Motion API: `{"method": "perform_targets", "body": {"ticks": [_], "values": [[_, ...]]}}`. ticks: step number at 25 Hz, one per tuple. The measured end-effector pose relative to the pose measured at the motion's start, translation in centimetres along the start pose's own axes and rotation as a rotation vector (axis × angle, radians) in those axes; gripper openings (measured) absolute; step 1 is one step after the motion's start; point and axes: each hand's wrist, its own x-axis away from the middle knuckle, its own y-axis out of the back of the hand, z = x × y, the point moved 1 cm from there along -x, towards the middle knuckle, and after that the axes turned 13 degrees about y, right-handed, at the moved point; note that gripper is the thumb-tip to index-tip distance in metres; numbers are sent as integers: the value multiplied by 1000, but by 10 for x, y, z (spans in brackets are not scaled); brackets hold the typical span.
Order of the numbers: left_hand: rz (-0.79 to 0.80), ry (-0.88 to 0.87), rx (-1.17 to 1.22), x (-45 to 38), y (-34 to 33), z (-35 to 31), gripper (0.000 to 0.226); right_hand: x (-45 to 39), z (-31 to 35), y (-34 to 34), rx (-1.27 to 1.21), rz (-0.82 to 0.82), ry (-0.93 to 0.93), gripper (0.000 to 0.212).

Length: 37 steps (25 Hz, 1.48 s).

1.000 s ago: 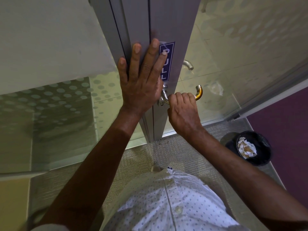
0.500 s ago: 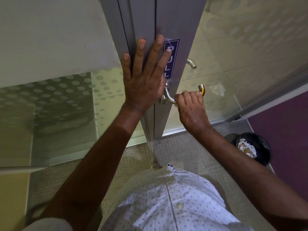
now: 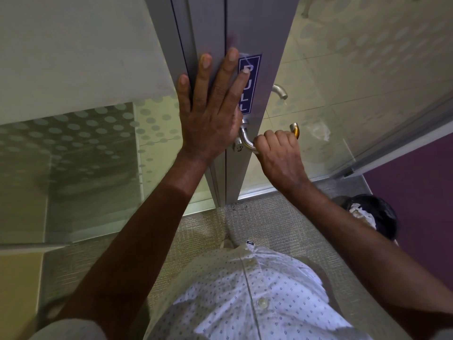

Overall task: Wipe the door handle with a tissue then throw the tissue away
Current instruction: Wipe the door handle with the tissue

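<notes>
The curved metal door handle [image 3: 245, 141] sticks out from the grey door frame [image 3: 267, 33], and its amber-lit tip shows past my knuckles. My right hand [image 3: 279, 155] is closed in a fist around the handle's bar, near the free end. No tissue shows; whatever is inside the fist is hidden. My left hand [image 3: 212, 114] lies flat on the frame just left of the handle, fingers spread, holding nothing. Its fingertips partly cover a blue PULL sign [image 3: 252, 79].
A black bin [image 3: 384, 217] with white crumpled paper inside stands on the carpet at the lower right, beside a purple wall [image 3: 416, 192]. Frosted dotted glass panels [image 3: 98, 148] flank the door. A second handle [image 3: 280, 90] shows through the glass.
My right fist slid along the handle toward its tip, uncovering more of the bend near the door. My left hand stayed pressed flat on the frame.
</notes>
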Motion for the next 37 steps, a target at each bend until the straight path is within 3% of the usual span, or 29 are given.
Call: {"method": "perform_targets", "body": {"ticks": [3, 9, 16, 22, 31, 37], "values": [[-4, -1, -6, 0, -1, 0, 62, -1, -5, -7, 13, -25, 29, 16], [-1, 9, 3, 2, -3, 0, 65, -22, -21, -3, 34, 16, 111, 59], [-15, 5, 5, 2, -7, 0, 67, 13, -11, -20, 83, -157, 75, 39], [-38, 6, -10, 3, -9, 1, 62, -16, -25, -1, -20, -38, 101, 68], [-99, 19, -109, 6, -12, 2, 60, 16, -30, -9, 2, -92, 205, 51], [-121, 30, -149, 8, -12, 2, 63, -14, -40, 1, -67, -57, 227, 58]]}}
